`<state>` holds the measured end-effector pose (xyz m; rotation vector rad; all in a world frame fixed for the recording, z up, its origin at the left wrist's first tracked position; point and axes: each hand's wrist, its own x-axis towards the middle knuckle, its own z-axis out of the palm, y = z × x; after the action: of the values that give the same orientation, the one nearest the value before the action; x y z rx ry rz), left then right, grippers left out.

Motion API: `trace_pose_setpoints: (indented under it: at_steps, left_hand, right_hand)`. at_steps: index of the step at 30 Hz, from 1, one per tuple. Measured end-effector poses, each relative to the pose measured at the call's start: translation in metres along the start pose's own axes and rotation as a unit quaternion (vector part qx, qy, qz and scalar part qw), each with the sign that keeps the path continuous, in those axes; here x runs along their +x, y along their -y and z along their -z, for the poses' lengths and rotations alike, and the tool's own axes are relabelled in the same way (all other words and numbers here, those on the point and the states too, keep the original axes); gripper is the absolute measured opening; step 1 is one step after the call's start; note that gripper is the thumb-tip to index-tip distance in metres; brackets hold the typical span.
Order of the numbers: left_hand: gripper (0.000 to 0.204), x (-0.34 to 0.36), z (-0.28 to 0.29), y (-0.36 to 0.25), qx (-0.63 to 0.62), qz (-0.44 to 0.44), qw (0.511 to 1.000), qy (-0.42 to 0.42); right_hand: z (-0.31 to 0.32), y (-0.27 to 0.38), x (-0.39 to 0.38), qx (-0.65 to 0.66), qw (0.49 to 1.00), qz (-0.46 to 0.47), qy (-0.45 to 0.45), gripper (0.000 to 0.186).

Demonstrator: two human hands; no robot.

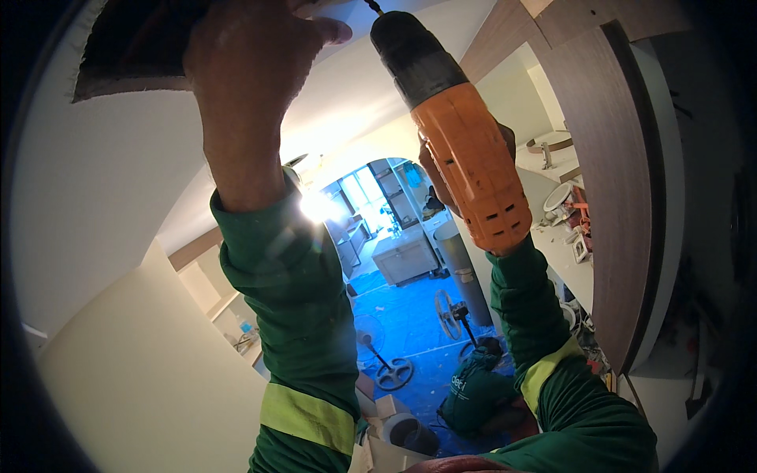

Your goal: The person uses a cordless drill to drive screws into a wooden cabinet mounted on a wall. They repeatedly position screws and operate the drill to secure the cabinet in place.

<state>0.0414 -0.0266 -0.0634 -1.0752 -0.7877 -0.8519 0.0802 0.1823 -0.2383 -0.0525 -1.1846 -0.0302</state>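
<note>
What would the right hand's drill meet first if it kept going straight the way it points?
Probably the white ceiling: the orange drill in the right hand points up, its bit leaving the frame's top edge beside the left hand at the dark opening. Contact itself isn't visible.

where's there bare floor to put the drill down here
The blue floor is bare between the two standing fans and back toward the white cabinet. It is crowded near the crouching person, the boxes and the cluttered counter at right. The right hand holds the drill.
</note>
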Motion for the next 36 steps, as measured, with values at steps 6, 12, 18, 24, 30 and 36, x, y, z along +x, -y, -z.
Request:
trace_pose_setpoints:
  at_steps: [6,12,18,24,30,36]
  left_hand:
    - [0.07,-0.001,0.005,-0.004,0.0,0.001,1.0,0.003]
    - [0.069,-0.002,0.004,0.001,-0.003,-0.022,1.0,-0.005]
    - [0.069,-0.004,0.01,0.001,-0.035,-0.034,0.999,0.013]
    - [0.064,-0.003,0.005,0.007,-0.043,-0.093,0.99,-0.099]
    - [0.054,0.004,-0.003,0.021,-0.066,-0.105,0.989,-0.08]
    - [0.049,0.004,-0.021,0.027,-0.135,-0.134,0.96,-0.207]
  right_hand:
    - [0.006,0.002,0.002,0.039,0.997,0.068,-0.009,0.063]
    - [0.01,0.018,0.01,0.278,0.947,-0.149,0.054,0.054]
    - [0.038,0.031,0.017,0.105,0.993,0.014,0.043,0.03]
    - [0.096,0.077,-0.068,0.281,0.917,-0.283,-0.023,0.025]
    - [0.143,0.124,-0.135,0.06,0.955,-0.291,0.002,0.031]
    - [0.152,0.159,-0.141,-0.107,0.963,-0.246,0.013,0.037]
